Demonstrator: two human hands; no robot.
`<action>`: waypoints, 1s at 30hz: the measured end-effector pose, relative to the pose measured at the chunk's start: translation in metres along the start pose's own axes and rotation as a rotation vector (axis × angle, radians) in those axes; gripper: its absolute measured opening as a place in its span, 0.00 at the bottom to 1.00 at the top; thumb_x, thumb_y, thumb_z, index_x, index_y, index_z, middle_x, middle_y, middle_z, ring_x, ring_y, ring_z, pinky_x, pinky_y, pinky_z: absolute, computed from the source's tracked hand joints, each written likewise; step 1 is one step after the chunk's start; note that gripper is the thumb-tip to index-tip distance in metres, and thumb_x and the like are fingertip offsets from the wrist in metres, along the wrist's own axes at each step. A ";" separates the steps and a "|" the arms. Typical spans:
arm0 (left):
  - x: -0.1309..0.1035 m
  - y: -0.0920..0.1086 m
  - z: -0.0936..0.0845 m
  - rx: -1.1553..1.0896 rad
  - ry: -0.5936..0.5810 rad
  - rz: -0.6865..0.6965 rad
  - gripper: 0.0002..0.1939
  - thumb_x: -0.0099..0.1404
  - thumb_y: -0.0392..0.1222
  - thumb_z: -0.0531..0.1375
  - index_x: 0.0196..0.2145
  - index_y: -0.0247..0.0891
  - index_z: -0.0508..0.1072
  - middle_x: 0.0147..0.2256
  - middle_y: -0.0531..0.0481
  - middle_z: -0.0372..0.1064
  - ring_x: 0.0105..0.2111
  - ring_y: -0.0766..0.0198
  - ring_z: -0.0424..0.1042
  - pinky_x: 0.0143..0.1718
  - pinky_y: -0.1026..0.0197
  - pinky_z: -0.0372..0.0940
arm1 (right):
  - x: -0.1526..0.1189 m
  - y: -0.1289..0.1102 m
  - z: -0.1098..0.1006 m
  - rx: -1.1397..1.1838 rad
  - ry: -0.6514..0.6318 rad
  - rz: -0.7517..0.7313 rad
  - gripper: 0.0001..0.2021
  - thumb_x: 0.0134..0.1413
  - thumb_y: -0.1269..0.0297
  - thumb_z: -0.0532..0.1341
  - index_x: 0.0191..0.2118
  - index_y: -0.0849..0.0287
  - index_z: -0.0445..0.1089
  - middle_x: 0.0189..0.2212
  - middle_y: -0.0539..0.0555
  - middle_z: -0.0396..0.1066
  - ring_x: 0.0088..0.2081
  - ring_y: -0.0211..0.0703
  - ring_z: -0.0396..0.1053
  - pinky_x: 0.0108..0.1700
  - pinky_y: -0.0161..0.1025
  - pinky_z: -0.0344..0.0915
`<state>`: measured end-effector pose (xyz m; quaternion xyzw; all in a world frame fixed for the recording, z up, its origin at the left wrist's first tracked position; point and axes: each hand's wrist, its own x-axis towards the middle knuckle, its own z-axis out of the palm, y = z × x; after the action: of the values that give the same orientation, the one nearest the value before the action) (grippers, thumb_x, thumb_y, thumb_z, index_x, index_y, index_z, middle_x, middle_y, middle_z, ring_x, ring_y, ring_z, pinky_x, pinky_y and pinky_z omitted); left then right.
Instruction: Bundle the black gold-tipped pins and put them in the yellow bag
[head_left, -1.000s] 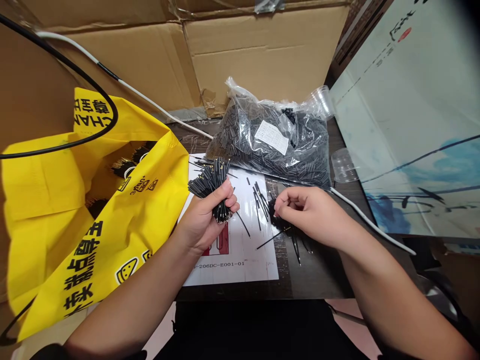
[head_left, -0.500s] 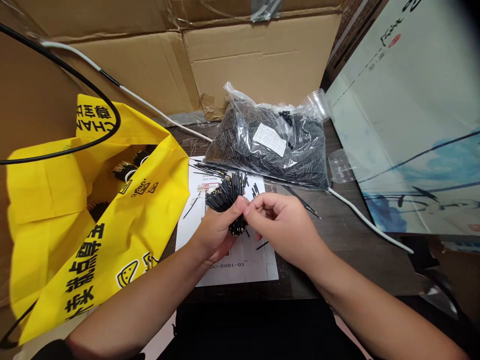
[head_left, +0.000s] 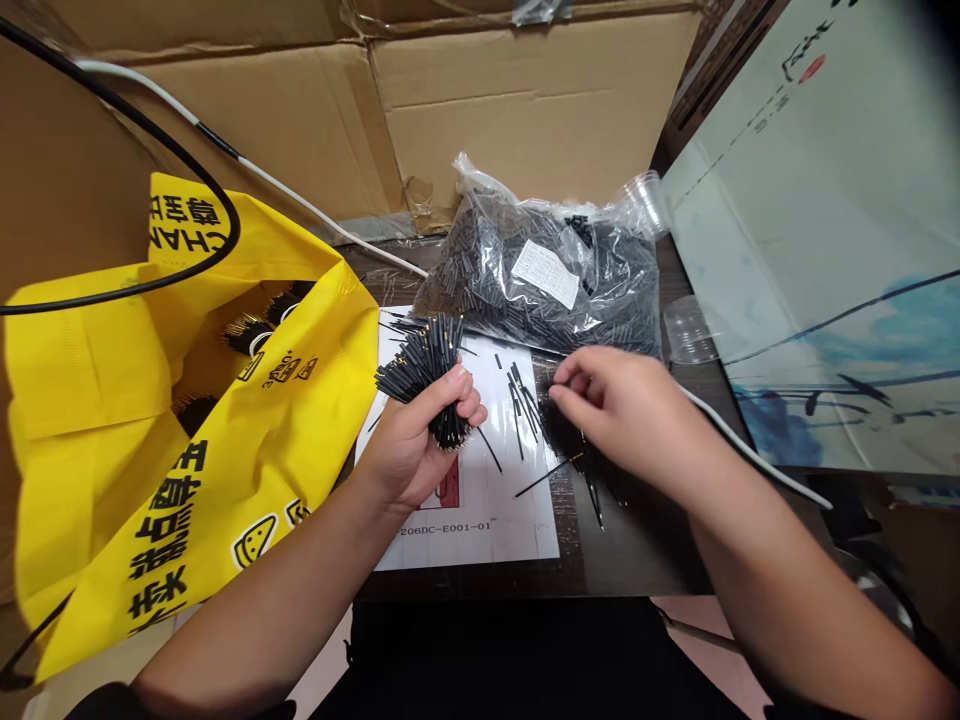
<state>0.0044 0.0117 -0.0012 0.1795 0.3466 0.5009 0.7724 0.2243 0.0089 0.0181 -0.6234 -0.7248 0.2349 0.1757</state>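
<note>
A clear plastic bag (head_left: pixel 484 187) holds short black tubes (head_left: pixel 480 272); a yellow bag (head_left: pixel 90 360), gold-tipped bundles (head_left: pixel 246 334). Left hand (head_left: pixel 416 430) clutches black wires (head_left: pixel 420 365); right hand (head_left: pixel 622 405) curls (around anything, I can't tell).

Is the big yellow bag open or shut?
The yellow bag is open: its mouth gapes, and a gold-tipped black bundle shows inside.

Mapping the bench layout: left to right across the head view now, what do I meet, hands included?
Yellow bag → left hand gripping a bundle of thin black pieces → loose black pieces on the printed sheet → right hand → pale panel with blue painting.
</note>
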 end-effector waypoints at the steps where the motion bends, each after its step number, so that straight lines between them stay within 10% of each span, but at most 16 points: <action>1: 0.001 0.000 0.000 0.004 0.008 0.010 0.09 0.63 0.35 0.68 0.38 0.32 0.73 0.27 0.56 0.61 0.26 0.74 0.63 0.29 0.68 0.66 | 0.000 -0.002 0.005 -0.058 -0.084 0.012 0.04 0.59 0.63 0.63 0.34 0.56 0.74 0.29 0.51 0.74 0.29 0.41 0.68 0.32 0.39 0.58; 6: 0.002 0.000 -0.001 0.039 0.037 0.037 0.09 0.63 0.36 0.69 0.38 0.33 0.72 0.28 0.56 0.60 0.26 0.74 0.64 0.30 0.68 0.66 | -0.003 -0.014 0.025 -0.306 -0.239 0.098 0.05 0.60 0.63 0.60 0.35 0.57 0.71 0.30 0.54 0.75 0.29 0.45 0.68 0.28 0.39 0.50; 30: 0.005 0.000 -0.003 0.105 0.107 0.046 0.11 0.62 0.36 0.69 0.38 0.32 0.72 0.29 0.55 0.60 0.27 0.74 0.64 0.30 0.68 0.66 | -0.002 -0.012 0.022 -0.377 -0.215 0.121 0.06 0.60 0.67 0.56 0.35 0.59 0.69 0.34 0.58 0.76 0.32 0.48 0.71 0.29 0.41 0.47</action>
<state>0.0039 0.0160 -0.0054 0.2005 0.4091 0.5085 0.7307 0.2027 0.0026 0.0064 -0.6589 -0.7318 0.1702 -0.0365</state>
